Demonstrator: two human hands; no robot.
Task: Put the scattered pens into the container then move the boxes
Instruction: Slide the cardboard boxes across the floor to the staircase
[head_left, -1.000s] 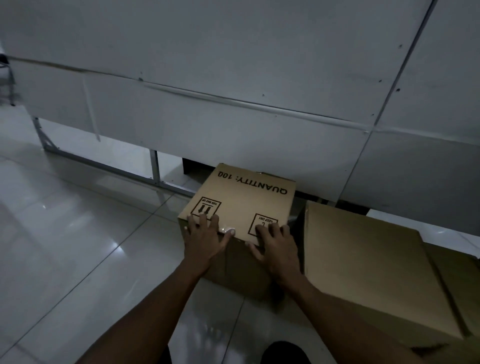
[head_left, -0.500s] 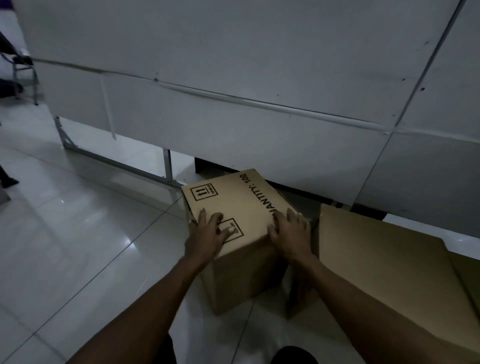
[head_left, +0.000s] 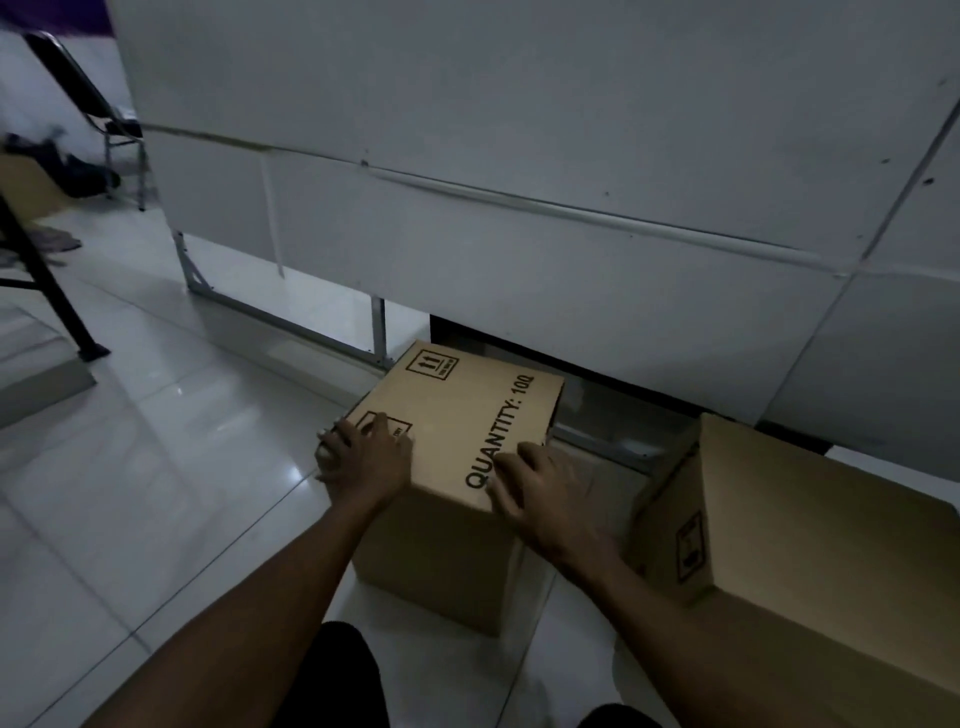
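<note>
- Grey panelled wall (head_left: 519, 130) fills the upper frame; a dark gap runs under its bottom edge.
- Glossy white tiled floor (head_left: 156, 493) covers left and bottom of frame.
- Large plain brown cardboard box (head_left: 831, 545) at right edge, on the floor, partly cut off by the frame.
- Smaller brown cardboard box printed "QUANTITY: 100" (head_left: 467, 415) at centre frame, on the floor, near the large box with a gap between.
- Black metal chair (head_left: 88, 104) in the upper left corner, blurred.
- Left hand (head_left: 363, 457) lies on the small box's top near-left corner, fingers spread and curled over the edge.
- Right hand (head_left: 540, 493) presses flat on the near-right corner, over the print. Neither grip closed around anything.
- No pens or container in frame.
</note>
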